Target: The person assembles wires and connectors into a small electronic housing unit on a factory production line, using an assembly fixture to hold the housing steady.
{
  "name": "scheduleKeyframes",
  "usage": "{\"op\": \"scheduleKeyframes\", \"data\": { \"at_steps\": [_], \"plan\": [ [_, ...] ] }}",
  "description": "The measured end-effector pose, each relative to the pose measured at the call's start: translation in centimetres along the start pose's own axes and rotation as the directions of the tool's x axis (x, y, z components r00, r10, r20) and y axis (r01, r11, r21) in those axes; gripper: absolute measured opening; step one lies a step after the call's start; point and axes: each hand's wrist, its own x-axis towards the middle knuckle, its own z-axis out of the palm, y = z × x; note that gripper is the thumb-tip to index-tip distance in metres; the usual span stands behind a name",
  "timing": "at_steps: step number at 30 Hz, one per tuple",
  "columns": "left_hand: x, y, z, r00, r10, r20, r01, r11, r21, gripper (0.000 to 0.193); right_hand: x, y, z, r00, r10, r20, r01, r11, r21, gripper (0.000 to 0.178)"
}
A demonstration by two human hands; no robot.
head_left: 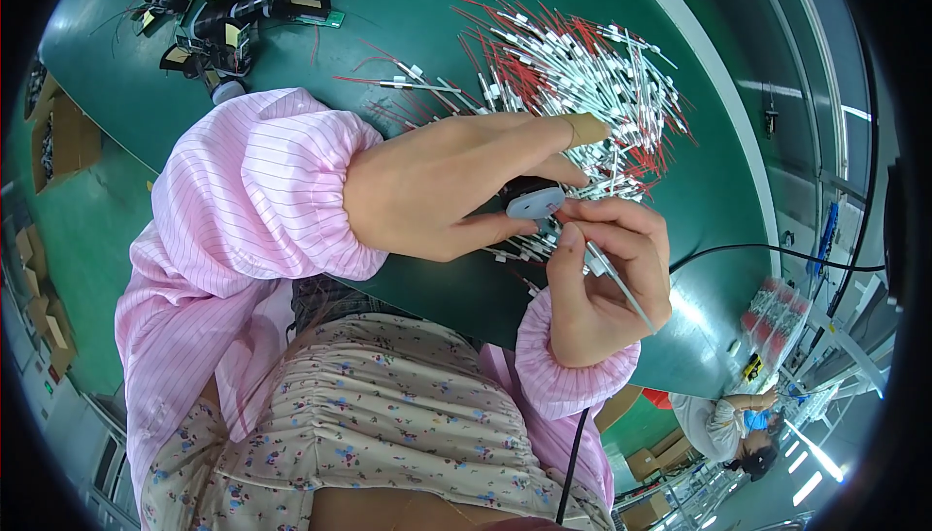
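Observation:
My left hand (447, 177) is closed around a dark part with a rounded grey end cap (535, 204); most of the part is hidden by the fingers. Close beside the cap, my right hand (616, 288) pinches a thin wire lead in a pale sleeve (623, 288), whose tail crosses the fingers. Its front end reaches the cap's edge, but whether it enters the cap I cannot tell. Just beyond both hands lies a heap of similar wire leads (553, 70) with red wires, pale sleeves and small white connectors.
A green table (408, 7) stretches in front of me. At its far left sits a cluster of black parts (262, 7) with wires and circuit boards. A black cable (748, 256) runs across the right side. Cardboard boxes (68, 143) stand at left. Another person (714, 424) is at lower right.

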Motion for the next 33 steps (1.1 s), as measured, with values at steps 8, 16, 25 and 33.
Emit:
{"op": "scheduleKeyframes", "data": {
  "at_steps": [8, 16, 25, 33],
  "plan": [
    [-0.2, -0.4, 0.3, 0.999, 0.002, -0.032, -0.002, 1.0, 0.008, 0.073, 0.1, 0.0, -0.1, 0.999, -0.035, 0.039, 0.037, 0.998, -0.051, 0.02],
    [-0.4, -1.0, 0.7, 0.991, 0.125, -0.054, -0.125, 0.992, 0.004, 0.087, 0.1, 0.0, 0.1, 0.999, -0.046, -0.004, 0.046, 0.998, -0.047, 0.019],
    [-0.5, -0.9, 0.6, 0.989, 0.137, -0.059, -0.135, 0.99, 0.027, 0.085, -0.1, -0.2, 0.1, 0.999, -0.035, 0.031, 0.037, 0.997, -0.073, 0.02],
    [-0.2, -0.3, 0.5, 0.997, 0.059, -0.051, -0.059, 0.998, -0.009, 0.065, -0.1, -0.1, 0.0, 0.999, -0.023, 0.026, 0.024, 0.999, -0.024, 0.02]
  ]
}}
